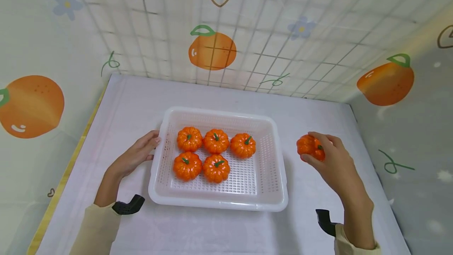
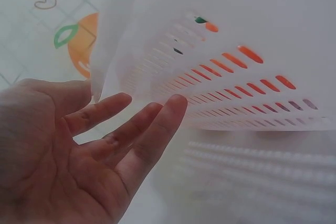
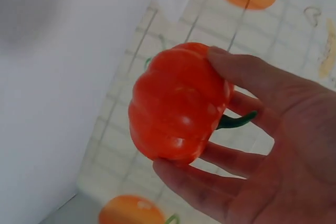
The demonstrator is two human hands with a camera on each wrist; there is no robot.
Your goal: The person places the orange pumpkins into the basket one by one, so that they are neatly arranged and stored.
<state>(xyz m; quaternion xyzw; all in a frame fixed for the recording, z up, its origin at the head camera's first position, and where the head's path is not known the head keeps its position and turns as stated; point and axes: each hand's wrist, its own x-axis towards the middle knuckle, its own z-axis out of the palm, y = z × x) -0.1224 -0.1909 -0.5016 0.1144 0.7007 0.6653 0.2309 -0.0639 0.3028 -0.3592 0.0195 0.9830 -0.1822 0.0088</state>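
Observation:
A white plastic basket (image 1: 226, 204) with slotted walls holds several small orange pumpkins (image 1: 217, 168) with green stems, grouped at its left and middle. My left hand (image 1: 139, 150) is at the basket's left rim, fingertips right at its outer edge. From the left wrist view, that hand (image 2: 100, 145) shows relaxed, spread fingers under the rim, one fingertip hidden behind it. To the right of the basket, my right hand (image 1: 334, 164) grips another pumpkin (image 1: 306, 145). The right wrist view shows this ribbed pumpkin (image 3: 178, 103) between thumb and fingers, its stem (image 3: 236, 120) toward the palm.
A white cloth (image 1: 219, 231) covers the table. Behind it hangs a sheet (image 1: 255, 46) printed with oranges, hearts and flowers over a wire grid. Similar sheets flank the left and right sides, and a yellow strip (image 1: 69, 168) runs along the table's left edge.

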